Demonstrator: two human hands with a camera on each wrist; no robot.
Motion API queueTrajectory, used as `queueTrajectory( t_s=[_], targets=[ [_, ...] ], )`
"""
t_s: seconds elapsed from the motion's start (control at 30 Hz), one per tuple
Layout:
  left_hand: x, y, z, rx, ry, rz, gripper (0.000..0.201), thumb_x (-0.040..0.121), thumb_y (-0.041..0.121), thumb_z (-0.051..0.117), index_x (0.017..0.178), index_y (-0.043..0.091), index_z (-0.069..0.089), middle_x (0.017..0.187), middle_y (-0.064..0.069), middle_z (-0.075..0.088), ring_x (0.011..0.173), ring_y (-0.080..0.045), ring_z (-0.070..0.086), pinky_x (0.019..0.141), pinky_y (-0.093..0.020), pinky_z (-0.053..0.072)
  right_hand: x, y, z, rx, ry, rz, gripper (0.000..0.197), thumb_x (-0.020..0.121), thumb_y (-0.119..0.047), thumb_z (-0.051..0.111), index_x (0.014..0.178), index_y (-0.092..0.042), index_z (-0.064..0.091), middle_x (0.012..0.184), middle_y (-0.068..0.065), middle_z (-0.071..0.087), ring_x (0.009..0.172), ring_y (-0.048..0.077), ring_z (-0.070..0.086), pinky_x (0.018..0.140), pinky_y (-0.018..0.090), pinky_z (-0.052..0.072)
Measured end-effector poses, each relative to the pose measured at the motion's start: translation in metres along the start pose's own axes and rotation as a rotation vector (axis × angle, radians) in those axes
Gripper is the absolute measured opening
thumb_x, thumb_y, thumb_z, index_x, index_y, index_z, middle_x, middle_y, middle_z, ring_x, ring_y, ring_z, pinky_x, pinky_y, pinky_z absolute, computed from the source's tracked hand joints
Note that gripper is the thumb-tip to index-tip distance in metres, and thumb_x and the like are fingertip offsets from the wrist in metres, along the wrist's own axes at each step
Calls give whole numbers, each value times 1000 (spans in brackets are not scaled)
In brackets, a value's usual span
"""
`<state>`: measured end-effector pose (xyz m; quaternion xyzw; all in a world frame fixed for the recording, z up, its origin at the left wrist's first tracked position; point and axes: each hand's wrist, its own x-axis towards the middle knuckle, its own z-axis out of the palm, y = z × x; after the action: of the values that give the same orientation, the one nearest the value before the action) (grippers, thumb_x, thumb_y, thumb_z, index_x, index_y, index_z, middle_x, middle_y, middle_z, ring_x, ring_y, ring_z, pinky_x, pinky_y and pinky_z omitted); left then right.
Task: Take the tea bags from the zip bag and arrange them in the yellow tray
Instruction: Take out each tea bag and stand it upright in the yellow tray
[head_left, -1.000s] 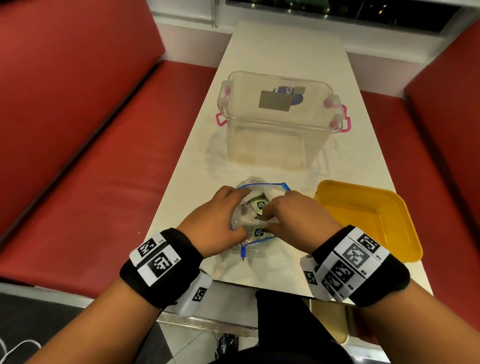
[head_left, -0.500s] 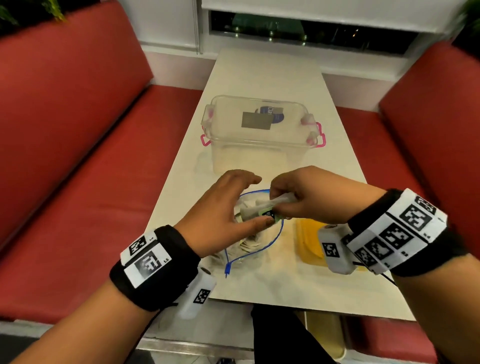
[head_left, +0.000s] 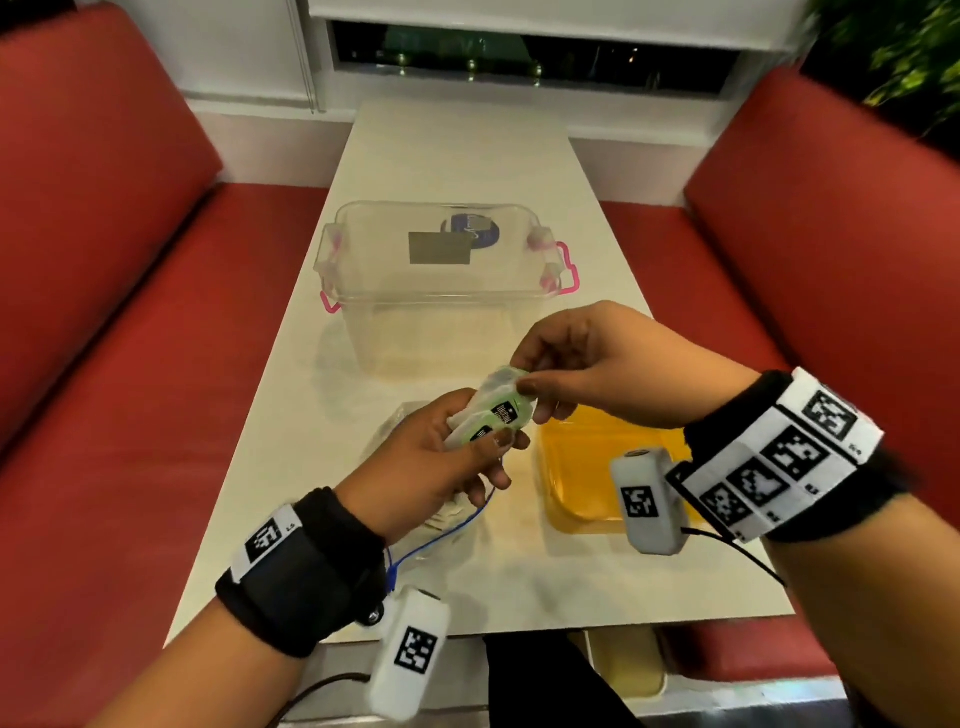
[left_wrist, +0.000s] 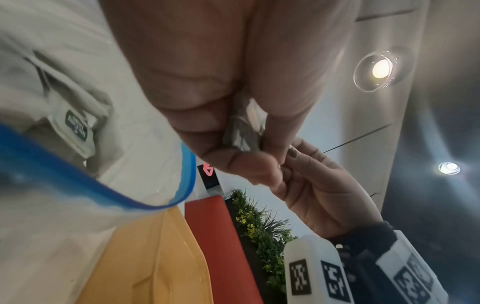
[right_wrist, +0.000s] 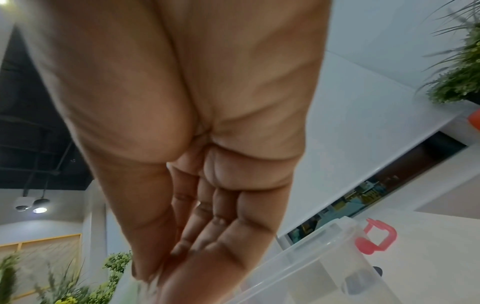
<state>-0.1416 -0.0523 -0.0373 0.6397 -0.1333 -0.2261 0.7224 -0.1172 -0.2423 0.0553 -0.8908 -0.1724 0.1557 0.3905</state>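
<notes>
Head view: both hands meet above the white table (head_left: 457, 156), the left hand (head_left: 421, 467) gripping the lower end of a small stack of green-labelled tea bags (head_left: 493, 410) and the right hand (head_left: 597, 364) pinching its upper end between thumb and curled fingers. The zip bag (head_left: 441, 525), blue-edged, lies open on the table beneath the left hand at 6 o'clock of the stack, with more tea bags visible inside from the left wrist view. The yellow tray (head_left: 576, 478) sits at 3 o'clock of the zip bag, just beside it, and a clear storage box (head_left: 441, 280) with pink latches stands at 12 o'clock.
</notes>
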Motion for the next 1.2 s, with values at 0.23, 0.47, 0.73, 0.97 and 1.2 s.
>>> queueTrajectory(
  t_s=[0.23, 0.47, 0.73, 0.97, 1.2],
  targets=[
    [11, -6, 6, -17, 67, -5, 27, 97, 24, 54, 117, 6, 57, 104, -8, 71, 57, -9, 50, 47, -21, 37, -1, 11, -8, -5, 88, 16, 4, 88, -13, 66, 92, -10, 67, 72, 5, 73, 63, 12, 70, 64, 32, 58],
    [22, -8, 10, -174, 146, -36, 19, 99, 18, 49, 107, 12, 65, 97, -8, 71, 52, -9, 42, 45, -18, 31, -10, 16, -10, 15, 107, 15, 21, 90, -5, 55, 107, -17, 61, 87, 1, 70, 70, 15, 72, 69, 37, 58],
    [23, -2, 14, -268, 18, -133, 23, 91, 22, 52, 106, 8, 63, 91, -11, 71, 46, -7, 41, 42, -17, 29, -17, 20, -18, -256, 145, -119, 27, 87, -7, 66, 107, -26, 71, 97, -17, 66, 78, 2, 62, 69, 8, 46],
    [22, -7, 12, -128, 172, -58, 32, 101, 18, 44, 131, 25, 52, 111, -5, 71, 56, -11, 51, 48, -20, 36, -23, 23, -26, -332, 182, -79, 7, 90, -24, 64, 93, -27, 69, 91, -11, 67, 82, -1, 61, 71, 15, 49],
    [23, -9, 14, 79, 164, 18, 37, 103, 8, 35, 113, 32, 61, 117, -4, 62, 61, -13, 54, 54, -23, 37, -17, 29, -19, -13, 172, 17, 7, 91, -16, 63, 96, -13, 65, 80, 5, 73, 71, 23, 71, 71, 39, 60]
  ],
)
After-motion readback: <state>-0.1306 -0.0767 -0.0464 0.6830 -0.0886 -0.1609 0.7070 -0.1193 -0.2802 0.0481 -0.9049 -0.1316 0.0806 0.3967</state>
